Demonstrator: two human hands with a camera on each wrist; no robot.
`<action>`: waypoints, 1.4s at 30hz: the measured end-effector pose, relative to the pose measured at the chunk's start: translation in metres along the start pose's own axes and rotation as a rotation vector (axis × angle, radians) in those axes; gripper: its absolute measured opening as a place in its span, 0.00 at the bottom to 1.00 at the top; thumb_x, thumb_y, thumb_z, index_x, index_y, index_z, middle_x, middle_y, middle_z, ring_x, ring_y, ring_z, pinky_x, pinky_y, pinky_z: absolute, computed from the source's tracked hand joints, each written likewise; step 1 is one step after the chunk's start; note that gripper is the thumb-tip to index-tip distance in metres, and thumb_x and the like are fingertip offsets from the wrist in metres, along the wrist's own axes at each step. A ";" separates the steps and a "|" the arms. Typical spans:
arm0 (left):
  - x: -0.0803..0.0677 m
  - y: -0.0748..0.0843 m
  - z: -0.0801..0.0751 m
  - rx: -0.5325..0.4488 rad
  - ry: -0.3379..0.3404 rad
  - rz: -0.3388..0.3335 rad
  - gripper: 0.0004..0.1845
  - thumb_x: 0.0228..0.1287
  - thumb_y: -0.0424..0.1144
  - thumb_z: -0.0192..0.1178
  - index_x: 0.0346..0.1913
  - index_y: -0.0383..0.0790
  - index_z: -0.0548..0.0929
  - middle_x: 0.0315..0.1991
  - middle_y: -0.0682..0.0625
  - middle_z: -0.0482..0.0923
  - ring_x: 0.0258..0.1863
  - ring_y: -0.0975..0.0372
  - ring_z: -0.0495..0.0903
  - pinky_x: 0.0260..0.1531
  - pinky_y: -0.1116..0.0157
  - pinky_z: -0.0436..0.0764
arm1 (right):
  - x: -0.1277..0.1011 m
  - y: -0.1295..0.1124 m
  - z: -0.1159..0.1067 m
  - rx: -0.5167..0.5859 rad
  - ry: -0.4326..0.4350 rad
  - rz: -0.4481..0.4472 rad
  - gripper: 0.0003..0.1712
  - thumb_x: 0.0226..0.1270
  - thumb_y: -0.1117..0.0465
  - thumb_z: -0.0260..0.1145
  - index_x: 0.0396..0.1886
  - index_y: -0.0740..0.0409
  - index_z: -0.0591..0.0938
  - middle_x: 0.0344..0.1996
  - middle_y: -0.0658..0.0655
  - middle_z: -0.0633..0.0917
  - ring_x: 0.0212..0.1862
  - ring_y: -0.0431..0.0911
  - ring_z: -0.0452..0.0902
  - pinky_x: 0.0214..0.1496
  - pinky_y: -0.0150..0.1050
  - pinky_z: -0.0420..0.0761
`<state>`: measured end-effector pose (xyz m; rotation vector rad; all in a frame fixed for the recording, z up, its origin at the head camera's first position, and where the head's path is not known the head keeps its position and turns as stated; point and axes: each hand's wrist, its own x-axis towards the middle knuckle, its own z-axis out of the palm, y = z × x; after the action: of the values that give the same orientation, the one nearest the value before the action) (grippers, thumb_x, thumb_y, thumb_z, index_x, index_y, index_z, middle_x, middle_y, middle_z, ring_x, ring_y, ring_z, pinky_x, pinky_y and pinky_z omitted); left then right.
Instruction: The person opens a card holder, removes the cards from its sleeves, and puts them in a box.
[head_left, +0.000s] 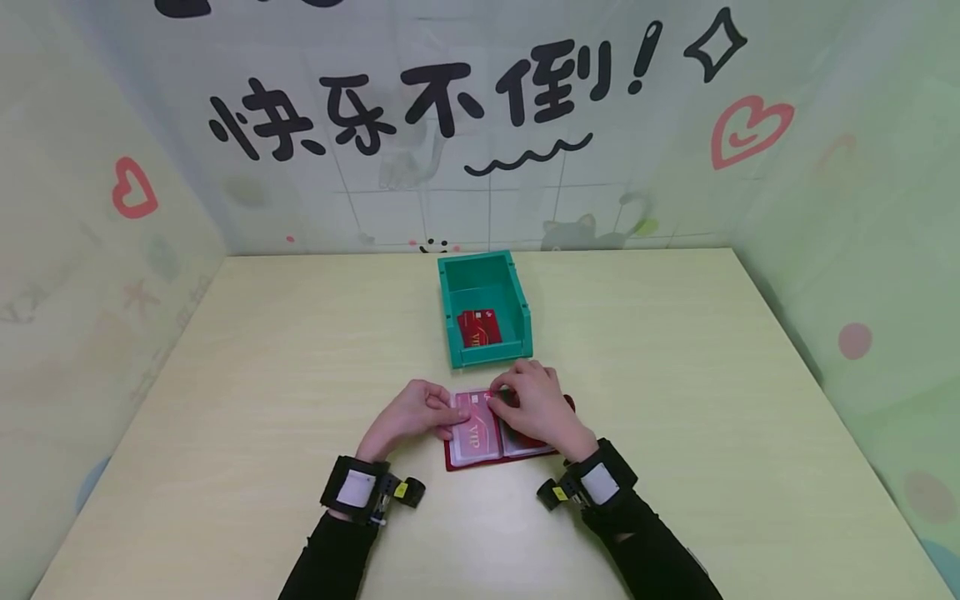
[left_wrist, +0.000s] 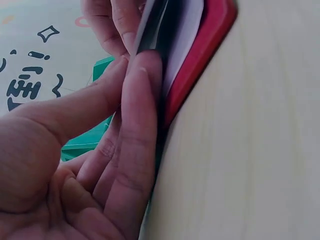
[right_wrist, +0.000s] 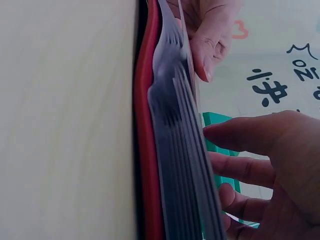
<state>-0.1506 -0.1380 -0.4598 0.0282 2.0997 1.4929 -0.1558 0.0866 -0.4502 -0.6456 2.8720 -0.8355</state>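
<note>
Hands (head_left: 480, 410) on card holder (head_left: 480, 442), pale table (head_left: 675, 400).

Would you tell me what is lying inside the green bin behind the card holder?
Inside the green bin lies one red card, flat on the floor by the near wall. The near wall hides the floor just behind it, so nothing there can be seen.

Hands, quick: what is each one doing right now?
Left hand: fingers straight, pressing down the card holder.
Right hand: pinching a card at the holder's top edge.
</note>
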 end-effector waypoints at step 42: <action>0.007 -0.005 0.003 0.020 -0.008 0.004 0.10 0.69 0.37 0.64 0.33 0.33 0.78 0.17 0.56 0.80 0.17 0.68 0.81 0.26 0.71 0.84 | -0.002 0.008 0.017 0.322 0.014 0.183 0.12 0.65 0.55 0.72 0.27 0.58 0.86 0.45 0.59 0.72 0.60 0.58 0.60 0.65 0.62 0.55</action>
<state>-0.1536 -0.1352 -0.4675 0.0458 2.1096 1.4717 -0.1539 0.0853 -0.4689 -0.3364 2.6661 -1.2351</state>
